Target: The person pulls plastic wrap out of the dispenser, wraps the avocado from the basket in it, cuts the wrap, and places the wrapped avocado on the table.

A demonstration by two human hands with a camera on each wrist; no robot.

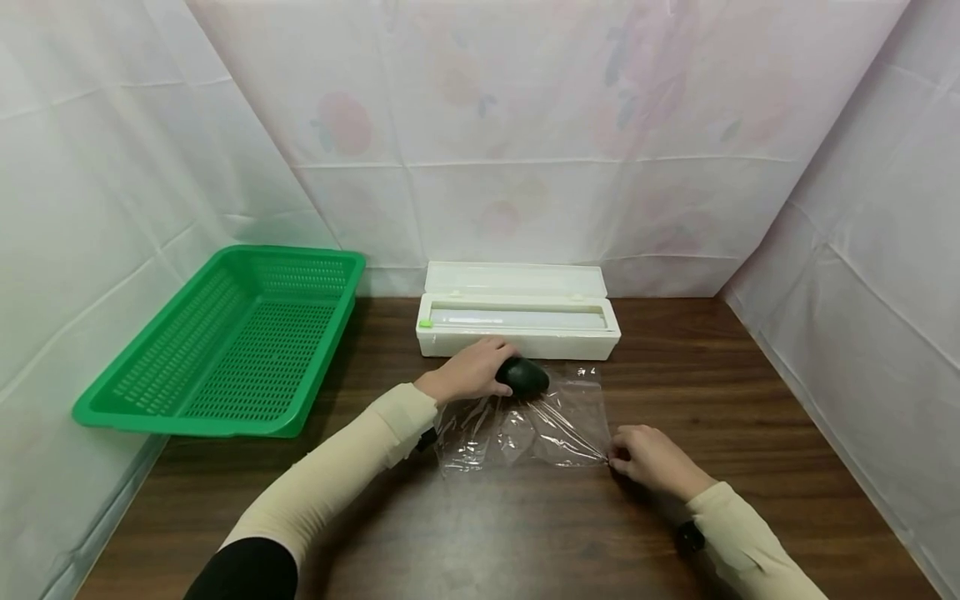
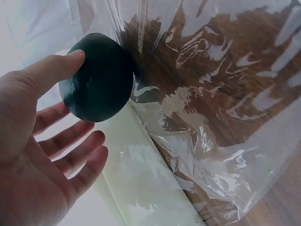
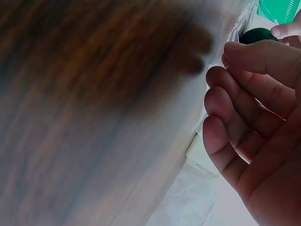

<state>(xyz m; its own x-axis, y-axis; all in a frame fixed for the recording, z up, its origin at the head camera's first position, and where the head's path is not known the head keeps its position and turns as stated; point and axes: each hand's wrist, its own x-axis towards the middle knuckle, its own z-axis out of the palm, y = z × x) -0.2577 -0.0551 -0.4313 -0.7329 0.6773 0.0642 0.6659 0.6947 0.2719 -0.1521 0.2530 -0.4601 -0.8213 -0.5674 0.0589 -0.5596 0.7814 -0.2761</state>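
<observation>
Dark-green avocado [image 1: 522,377] gripped in left hand [image 1: 468,372] over cling film [image 1: 555,425], whose near corner right hand [image 1: 651,457] pinches.

One basket [image 1: 225,350], one dispenser [image 1: 517,321], one avocado [image 1: 522,377], one film sheet [image 1: 525,425].

1. My left hand [image 1: 468,371] is on a dark green, almost black, plain ball [image 1: 522,377].
2. The wrap [image 1: 525,425] under it is clear, with white glare streaks, and the brown shows through.
3. The table [image 1: 712,400] is dark brown with wood grain.
4. The wrap box [image 1: 517,321] is cream white, with one small bright green tab at its left end.
5. The basket [image 1: 225,342] is bright green, with a mesh of small holes.
6. My sleeves [image 1: 337,475] are pale beige.
7. The backdrop [image 1: 525,125] is white with faint pink fruit prints.
</observation>
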